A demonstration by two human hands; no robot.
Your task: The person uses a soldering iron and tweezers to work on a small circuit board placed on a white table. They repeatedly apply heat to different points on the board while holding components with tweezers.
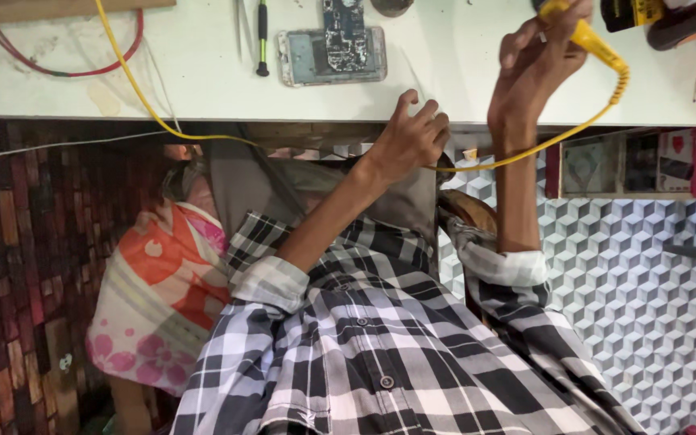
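Right hand [537, 68], at the upper right of the frame, is closed around a yellow probe [586, 34] whose yellow cable [525, 153] loops down past the bench [461, 80] edge. Left hand [408, 137], at centre, rests with fingers curled at that edge, gripping nothing we can make out. We note an opened phone [332, 55] at the upper centre with a screwdriver [262, 36] just left of it, and a red wire [66, 71] at the upper left.
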